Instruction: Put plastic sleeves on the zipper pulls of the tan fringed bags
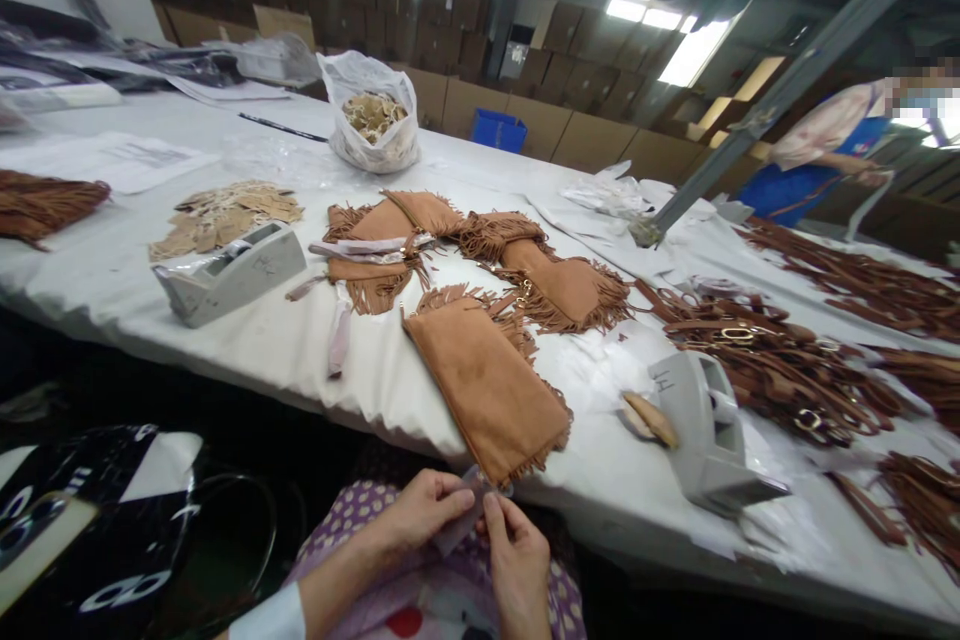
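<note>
A brown fringed suede pouch (pixel 487 380) lies flat at the table's front edge, its lower corner pointing at me. Just below that corner, my left hand (pixel 427 510) pinches a thin translucent plastic piece (pixel 459 530) between thumb and fingers. Close beside it, my right hand (pixel 517 550) is closed in a pinch at the same plastic. Whether something is inside the plastic is too small to tell. Behind the pouch lie more fringed brown pieces, one at the right (pixel 566 285) and one at the left (pixel 367 270) with plastic-wrapped strips (pixel 340 335).
Grey tape dispensers stand at left (pixel 232 275) and right (pixel 705 430). Beige scraps (pixel 232 215) are piled on the left, and a white plastic bag (pixel 375 145) holds more. Brown straps with metal buckles (pixel 772 350) cover the right side. A slanted metal post (pixel 787 80) rises near a person (pixel 825 140).
</note>
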`<state>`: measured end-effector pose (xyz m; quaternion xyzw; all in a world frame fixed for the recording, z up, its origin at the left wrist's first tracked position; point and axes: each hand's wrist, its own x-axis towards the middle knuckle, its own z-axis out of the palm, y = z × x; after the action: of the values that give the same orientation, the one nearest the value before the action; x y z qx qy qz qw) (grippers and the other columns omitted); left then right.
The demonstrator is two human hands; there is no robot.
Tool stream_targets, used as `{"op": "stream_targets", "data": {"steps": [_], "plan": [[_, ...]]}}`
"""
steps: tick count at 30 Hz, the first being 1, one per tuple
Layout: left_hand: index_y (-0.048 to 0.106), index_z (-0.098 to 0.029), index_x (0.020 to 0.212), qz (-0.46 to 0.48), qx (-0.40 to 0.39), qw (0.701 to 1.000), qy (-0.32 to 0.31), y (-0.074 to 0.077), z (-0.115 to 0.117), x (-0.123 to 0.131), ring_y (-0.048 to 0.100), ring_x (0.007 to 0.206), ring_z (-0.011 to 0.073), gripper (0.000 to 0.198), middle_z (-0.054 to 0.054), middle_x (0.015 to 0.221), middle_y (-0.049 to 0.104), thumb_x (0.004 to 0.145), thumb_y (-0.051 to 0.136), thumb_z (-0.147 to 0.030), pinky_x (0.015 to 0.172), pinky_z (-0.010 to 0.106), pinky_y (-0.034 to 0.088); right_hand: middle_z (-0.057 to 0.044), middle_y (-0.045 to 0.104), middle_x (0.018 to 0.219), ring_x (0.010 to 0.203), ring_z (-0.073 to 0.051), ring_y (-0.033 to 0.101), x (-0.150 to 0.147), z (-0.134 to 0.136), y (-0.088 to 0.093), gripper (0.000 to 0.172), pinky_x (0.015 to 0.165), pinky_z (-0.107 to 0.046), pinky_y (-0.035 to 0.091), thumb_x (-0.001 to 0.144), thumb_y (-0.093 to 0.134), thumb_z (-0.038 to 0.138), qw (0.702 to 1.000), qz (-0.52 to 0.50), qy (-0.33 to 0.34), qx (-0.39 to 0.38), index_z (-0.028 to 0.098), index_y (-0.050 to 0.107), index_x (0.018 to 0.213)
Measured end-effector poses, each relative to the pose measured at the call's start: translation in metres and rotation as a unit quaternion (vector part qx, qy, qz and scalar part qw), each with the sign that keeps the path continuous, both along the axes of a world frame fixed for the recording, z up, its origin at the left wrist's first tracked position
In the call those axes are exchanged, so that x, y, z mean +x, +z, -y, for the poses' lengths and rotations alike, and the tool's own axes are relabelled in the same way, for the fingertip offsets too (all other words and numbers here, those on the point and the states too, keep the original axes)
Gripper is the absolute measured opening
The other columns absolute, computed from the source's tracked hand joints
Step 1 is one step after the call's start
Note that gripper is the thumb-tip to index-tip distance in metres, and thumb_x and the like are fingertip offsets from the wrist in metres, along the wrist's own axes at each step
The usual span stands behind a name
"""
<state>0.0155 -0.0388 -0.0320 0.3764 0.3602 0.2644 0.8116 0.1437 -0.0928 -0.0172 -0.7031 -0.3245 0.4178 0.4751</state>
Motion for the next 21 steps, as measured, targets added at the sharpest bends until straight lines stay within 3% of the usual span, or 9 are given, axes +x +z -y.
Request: {"op": "stream_targets", "data": {"steps": [9, 13, 17, 21], "plan": [[0.064, -0.011, 0.073, -0.056, 0.103, 0.993, 0.015, 0.004, -0.015, 0.010, 0.046, 0.060, 0.0112, 0.041, 0.001, 0.066, 0.057, 0.068, 0.070, -0.051, 0.056, 0.022, 0.035, -0.005, 0.067, 0.065, 0.061, -0.020, 0.059, 0.007, 0.001, -0.003, 0.047, 0.056, -0.026, 0.047, 0.071, 0.063, 0.057, 1.000, 0.021, -0.008, -0.006, 0.013, 0.074, 0.084], [0.063, -0.011, 0.069, -0.058, 0.079, 0.995, 0.019, 0.003, -0.013, 0.009, 0.042, 0.053, 0.0098, 0.043, -0.001, 0.059, 0.053, 0.068, 0.067, -0.054, 0.051, 0.022, 0.031, -0.003, 0.064, 0.059, 0.054, -0.017, 0.055, 0.008, 0.005, -0.007, 0.050, 0.053, -0.025, 0.044, 0.073, 0.060, 0.059, 1.000, 0.011, -0.015, -0.002, 0.012, 0.072, 0.085], [0.061, -0.012, 0.061, -0.102, 0.040, 0.992, 0.068, 0.002, -0.009, 0.008, 0.036, 0.044, 0.0086, 0.042, -0.002, 0.050, 0.048, 0.069, 0.062, -0.053, 0.045, 0.023, 0.027, -0.004, 0.063, 0.060, 0.054, -0.015, 0.053, 0.005, 0.005, -0.010, 0.051, 0.052, -0.025, 0.043, 0.074, 0.058, 0.062, 1.000, -0.018, -0.010, 0.018, 0.013, 0.070, 0.076], [0.060, -0.013, 0.055, -0.154, 0.108, 0.974, 0.127, 0.000, -0.007, 0.013, 0.042, 0.050, 0.0109, 0.030, 0.000, 0.051, 0.052, 0.071, 0.061, -0.038, 0.049, 0.023, 0.030, -0.002, 0.059, 0.055, 0.050, -0.013, 0.048, -0.003, 0.001, -0.012, 0.050, 0.045, -0.023, 0.039, 0.069, 0.065, 0.061, 0.994, -0.098, 0.044, -0.007, 0.012, 0.071, 0.075]]}}
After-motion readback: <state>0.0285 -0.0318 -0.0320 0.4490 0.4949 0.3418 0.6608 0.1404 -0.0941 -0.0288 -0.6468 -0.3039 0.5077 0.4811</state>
